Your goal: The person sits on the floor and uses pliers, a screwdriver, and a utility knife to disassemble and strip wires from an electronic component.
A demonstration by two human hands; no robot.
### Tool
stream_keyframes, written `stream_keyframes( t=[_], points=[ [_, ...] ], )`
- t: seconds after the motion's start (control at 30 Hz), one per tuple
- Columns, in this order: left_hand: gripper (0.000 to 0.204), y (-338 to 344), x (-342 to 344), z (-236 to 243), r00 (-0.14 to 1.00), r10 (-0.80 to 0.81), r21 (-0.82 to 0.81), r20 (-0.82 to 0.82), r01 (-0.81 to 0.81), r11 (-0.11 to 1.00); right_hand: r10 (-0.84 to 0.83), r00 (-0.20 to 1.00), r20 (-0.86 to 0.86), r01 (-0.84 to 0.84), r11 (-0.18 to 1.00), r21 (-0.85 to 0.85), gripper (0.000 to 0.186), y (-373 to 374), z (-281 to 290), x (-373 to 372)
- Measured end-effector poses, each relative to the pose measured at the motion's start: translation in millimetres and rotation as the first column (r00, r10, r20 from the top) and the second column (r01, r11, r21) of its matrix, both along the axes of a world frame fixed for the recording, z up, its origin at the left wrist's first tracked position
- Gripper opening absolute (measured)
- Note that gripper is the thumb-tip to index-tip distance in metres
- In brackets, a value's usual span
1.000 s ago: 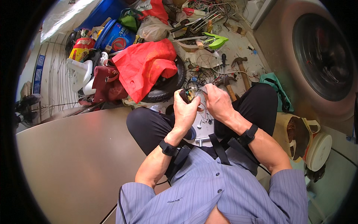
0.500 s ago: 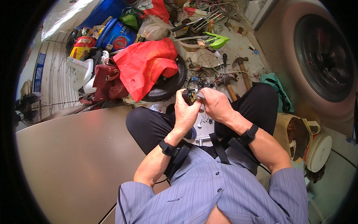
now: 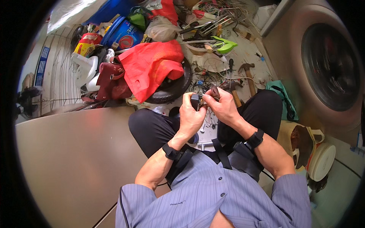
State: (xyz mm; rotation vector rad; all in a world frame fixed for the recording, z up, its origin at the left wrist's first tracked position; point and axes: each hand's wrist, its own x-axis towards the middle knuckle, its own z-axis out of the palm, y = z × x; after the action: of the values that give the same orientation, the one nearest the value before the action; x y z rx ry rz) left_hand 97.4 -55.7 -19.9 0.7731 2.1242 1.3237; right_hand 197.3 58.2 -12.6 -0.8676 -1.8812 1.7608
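Above the gap between my knees, my left hand (image 3: 192, 118) is closed around a small black box-shaped device (image 3: 195, 101), thumb at its lower side. Close against it, my right hand (image 3: 225, 108) is closed on a dark metal tool that looks like pliers (image 3: 215, 91), its head sticking up past the thumb. The right thumb and fingertips meet the device's right side, where small light parts show. Fingers hide most of the device's inside and the tool's handles.
Beyond my hands lie tangled wires (image 3: 207, 78), a screwdriver (image 3: 231, 65) and a hammer (image 3: 249, 76). A red bag (image 3: 152, 64) covers part of a black tyre (image 3: 178, 89). A washing machine (image 3: 292, 57) stands right; a metallic panel (image 3: 76, 152) lies left.
The tool in my right hand has turned, so its head now points up and away from the device. My left hand has tilted the black device slightly, showing more of its face.
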Motion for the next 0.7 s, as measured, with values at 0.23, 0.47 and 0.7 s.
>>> stream_keyframes(
  t=[0.23, 0.47, 0.7],
  points=[
    [0.042, 0.1, -5.0, 5.8, 0.986, -0.068, 0.055, -0.153, 0.077, 0.995, 0.078, 0.995, -0.066, -0.101, 0.824, -0.558, 0.015, 13.5, 2.8, 4.0],
    [0.043, -0.8, -22.6, 10.9, 0.973, -0.224, 0.052, -0.048, 0.226, 0.973, 0.18, 0.979, -0.096, -0.204, 0.826, -0.526, 0.022, 18.6, 4.4, 9.9],
    [0.044, -17.2, -47.2, 11.5, 0.996, -0.071, 0.068, -0.052, 0.075, 0.995, 0.211, 0.971, 0.112, -0.154, 0.911, -0.384, 0.014, 8.3, 1.0, 7.2]
  ],
)
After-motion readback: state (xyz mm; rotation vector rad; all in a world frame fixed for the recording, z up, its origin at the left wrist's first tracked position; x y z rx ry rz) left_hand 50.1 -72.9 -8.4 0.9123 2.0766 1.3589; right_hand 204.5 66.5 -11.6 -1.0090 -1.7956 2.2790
